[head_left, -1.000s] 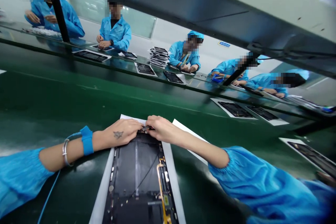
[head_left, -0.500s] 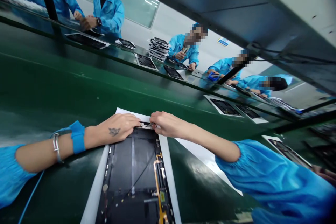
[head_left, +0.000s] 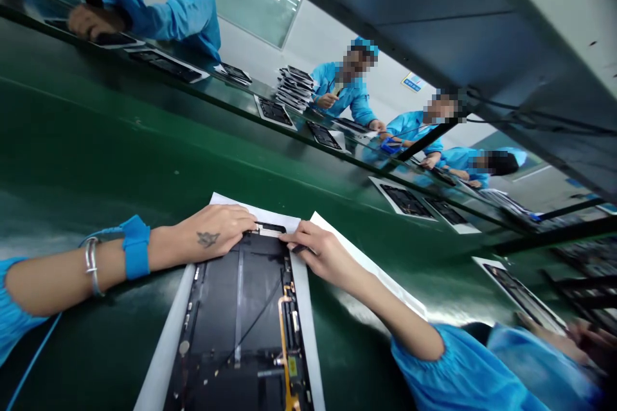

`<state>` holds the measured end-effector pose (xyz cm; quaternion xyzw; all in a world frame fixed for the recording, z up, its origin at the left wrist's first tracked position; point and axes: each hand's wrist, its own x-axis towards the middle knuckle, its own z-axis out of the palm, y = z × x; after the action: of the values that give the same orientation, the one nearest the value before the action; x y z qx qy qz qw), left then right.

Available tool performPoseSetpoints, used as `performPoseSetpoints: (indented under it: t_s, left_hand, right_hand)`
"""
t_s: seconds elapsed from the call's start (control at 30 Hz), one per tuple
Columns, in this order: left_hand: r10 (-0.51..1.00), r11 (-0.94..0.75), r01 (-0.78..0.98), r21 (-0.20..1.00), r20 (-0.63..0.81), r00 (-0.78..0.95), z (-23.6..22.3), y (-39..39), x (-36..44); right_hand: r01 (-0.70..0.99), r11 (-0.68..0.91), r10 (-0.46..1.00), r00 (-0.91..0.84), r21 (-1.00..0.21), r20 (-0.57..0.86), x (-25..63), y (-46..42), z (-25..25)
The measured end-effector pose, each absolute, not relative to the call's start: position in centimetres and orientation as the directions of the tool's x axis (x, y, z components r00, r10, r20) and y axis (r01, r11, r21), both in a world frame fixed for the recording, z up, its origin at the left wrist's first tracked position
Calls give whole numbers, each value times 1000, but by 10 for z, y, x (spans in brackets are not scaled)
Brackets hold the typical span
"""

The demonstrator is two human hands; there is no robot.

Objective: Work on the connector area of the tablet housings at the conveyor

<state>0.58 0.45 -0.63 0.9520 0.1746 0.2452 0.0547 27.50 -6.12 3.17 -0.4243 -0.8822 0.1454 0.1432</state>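
An opened tablet chassis (head_left: 241, 327) with dark insides and an orange flex cable lies on a white sheet (head_left: 164, 353) on the green belt. My left hand (head_left: 216, 234) rests on the chassis's far left corner, fingers bent and pressing down at its top edge. My right hand (head_left: 321, 253) sits at the far right corner, fingers curled; a small dark piece seems pinched under them, too small to name. A blue wrist strap (head_left: 135, 247) and a metal bracelet (head_left: 90, 265) circle my left wrist.
A second white sheet (head_left: 366, 270) lies just right of the chassis. More open tablets on sheets (head_left: 405, 200) ride the belt (head_left: 96, 141) to the right. Across it, several people in blue coats work at a shelf holding a stack of tablets (head_left: 294, 88).
My right hand has drawn back from the middle of the chassis's top edge toward its right corner. My left hand stays in place. The view has tilted and shifted.
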Motion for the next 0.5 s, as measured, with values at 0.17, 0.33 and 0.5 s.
performPoseSetpoints:
  t_s: [0.17, 0.33, 0.5]
  left_hand:
    - [367, -930, 308, 202, 436, 822, -7, 5, 7]
    - [368, -929, 308, 204, 453, 812, -6, 4, 8]
    - [361, -933, 309, 188, 451, 817, -4, 2, 9]
  right_hand:
    - [718, 511, 846, -518, -473, 127, 279, -59, 36]
    - [725, 509, 846, -522, -464, 112, 275, -54, 33]
    - [710, 523, 844, -508, -471, 171, 261, -50, 35]
